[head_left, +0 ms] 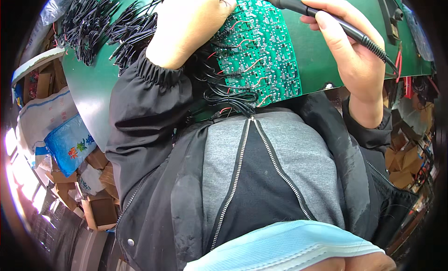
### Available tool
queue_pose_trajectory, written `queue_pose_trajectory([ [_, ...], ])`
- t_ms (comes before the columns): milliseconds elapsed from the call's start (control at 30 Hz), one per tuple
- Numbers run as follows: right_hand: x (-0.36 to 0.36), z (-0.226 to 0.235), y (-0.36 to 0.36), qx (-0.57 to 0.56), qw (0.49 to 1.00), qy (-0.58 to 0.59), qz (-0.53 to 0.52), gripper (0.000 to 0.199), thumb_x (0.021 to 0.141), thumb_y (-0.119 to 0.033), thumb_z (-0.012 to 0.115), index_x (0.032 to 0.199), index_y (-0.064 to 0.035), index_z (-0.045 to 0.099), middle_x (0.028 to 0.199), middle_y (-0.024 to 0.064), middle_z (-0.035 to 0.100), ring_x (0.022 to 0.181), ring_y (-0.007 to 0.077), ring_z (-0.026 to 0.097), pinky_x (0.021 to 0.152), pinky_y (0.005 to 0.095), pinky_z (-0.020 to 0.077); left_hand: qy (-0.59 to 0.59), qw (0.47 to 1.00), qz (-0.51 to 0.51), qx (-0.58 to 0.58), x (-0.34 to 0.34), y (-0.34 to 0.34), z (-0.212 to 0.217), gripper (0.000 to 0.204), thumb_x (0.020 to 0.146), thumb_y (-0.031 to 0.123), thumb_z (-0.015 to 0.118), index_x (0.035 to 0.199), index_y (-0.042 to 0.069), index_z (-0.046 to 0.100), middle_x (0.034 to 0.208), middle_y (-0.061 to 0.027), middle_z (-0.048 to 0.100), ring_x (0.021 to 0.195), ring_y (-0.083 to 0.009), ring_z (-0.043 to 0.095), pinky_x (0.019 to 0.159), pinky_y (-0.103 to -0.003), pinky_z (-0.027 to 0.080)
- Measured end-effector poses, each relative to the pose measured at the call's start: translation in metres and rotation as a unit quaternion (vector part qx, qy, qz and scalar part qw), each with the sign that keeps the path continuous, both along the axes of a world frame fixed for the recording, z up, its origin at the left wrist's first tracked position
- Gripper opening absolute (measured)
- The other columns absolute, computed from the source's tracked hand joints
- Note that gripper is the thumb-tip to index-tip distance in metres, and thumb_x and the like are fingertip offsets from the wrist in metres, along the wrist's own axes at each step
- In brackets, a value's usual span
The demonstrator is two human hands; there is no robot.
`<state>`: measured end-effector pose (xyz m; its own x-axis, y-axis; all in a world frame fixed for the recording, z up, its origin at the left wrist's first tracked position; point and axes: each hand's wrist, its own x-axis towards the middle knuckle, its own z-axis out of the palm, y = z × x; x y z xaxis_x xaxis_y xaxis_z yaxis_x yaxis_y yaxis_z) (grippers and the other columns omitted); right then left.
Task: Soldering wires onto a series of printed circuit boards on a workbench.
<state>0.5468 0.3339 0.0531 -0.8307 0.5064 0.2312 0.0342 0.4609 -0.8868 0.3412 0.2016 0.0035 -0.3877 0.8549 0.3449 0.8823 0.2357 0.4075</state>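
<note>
In my right hand point(358, 56) is a soldering iron point(295, 5), gripped like a pen, its tip pointing left over the far edge of a green circuit board panel point(280, 61). My left hand point(189, 21) bends over the panel's far left side with its fingertips pinched together. What they hold, if anything, is hidden at the picture's upper edge. Red and black wire ends lie along the panel's left part, running into black cables point(233, 94) that bunch at its near left corner. The panel rests on a green tabletop point(322, 68), close to my body.
Bundles of black cables point(88, 31) are heaped at the far left of the table. A black holder-like object point(389, 14) stands at the far right. Below on the left are a blue bag point(70, 142) and cardboard boxes point(100, 212); more cardboard point(403, 161) lies right.
</note>
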Motion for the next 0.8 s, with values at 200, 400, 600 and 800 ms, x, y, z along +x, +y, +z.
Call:
queue_pose_trajectory([
  [200,0.000,-0.002,0.001,-0.006,1.000,0.000,-0.001,0.020,0.094,0.003,0.061,0.112,0.0092,0.069,0.099,0.0118,0.072,0.089,0.0142,0.068,0.080,0.0260,0.0539,-0.012,1.000,-0.004,-0.015,0.002,0.002,-0.001,0.012,0.088,0.016,0.070,0.091,0.005,0.068,0.080,-0.0168,0.067,0.073,-0.0358,0.068,0.067,-0.042,0.055],
  [400,-0.002,-0.010,0.017,0.088,0.994,0.001,0.066,0.020,0.093,0.002,0.062,0.111,0.0091,0.069,0.097,0.0116,0.072,0.086,0.0151,0.067,0.077,0.0271,0.0526,-0.001,1.000,-0.005,-0.006,-0.001,-0.001,-0.004,0.012,0.088,0.016,0.070,0.091,0.005,0.068,0.080,-0.0170,0.067,0.073,-0.0360,0.068,0.067,-0.042,0.055],
  [600,-0.004,-0.009,0.008,0.030,0.999,0.013,0.012,0.020,0.094,0.002,0.061,0.111,0.0083,0.069,0.097,0.0109,0.072,0.087,0.0142,0.068,0.079,0.0261,0.0534,0.001,1.000,-0.003,-0.012,-0.004,-0.002,-0.004,0.013,0.089,0.017,0.069,0.091,0.005,0.068,0.080,-0.0175,0.068,0.073,-0.0367,0.068,0.066,-0.043,0.055],
  [800,-0.001,-0.011,0.010,-0.015,0.999,0.041,-0.022,0.019,0.095,0.002,0.060,0.112,0.0075,0.068,0.097,0.0105,0.071,0.087,0.0132,0.069,0.080,0.0258,0.0550,0.007,1.000,-0.012,0.009,-0.008,-0.001,-0.006,0.014,0.090,0.019,0.069,0.092,0.005,0.068,0.081,-0.0176,0.068,0.074,-0.0369,0.068,0.067,-0.043,0.055],
])
